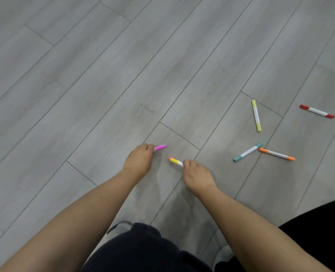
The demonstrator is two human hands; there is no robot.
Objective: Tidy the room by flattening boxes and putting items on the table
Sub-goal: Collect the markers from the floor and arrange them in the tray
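Several double-capped markers lie on a grey plank floor. My left hand [140, 160] is closed around a pink marker [160, 147], whose cap sticks out to the right. My right hand [197, 174] grips markers with yellow and orange caps [175, 161] that point left. Loose on the floor to the right lie a teal marker [248, 152], an orange marker [276, 154], a yellow-green marker [256, 115] and a red marker [317, 111]. The teal and orange markers touch at one end.
The grey plank floor [104, 85] stretches bare to the left and above. My dark-clothed knees [143, 250] fill the bottom edge. No box or table is in view.
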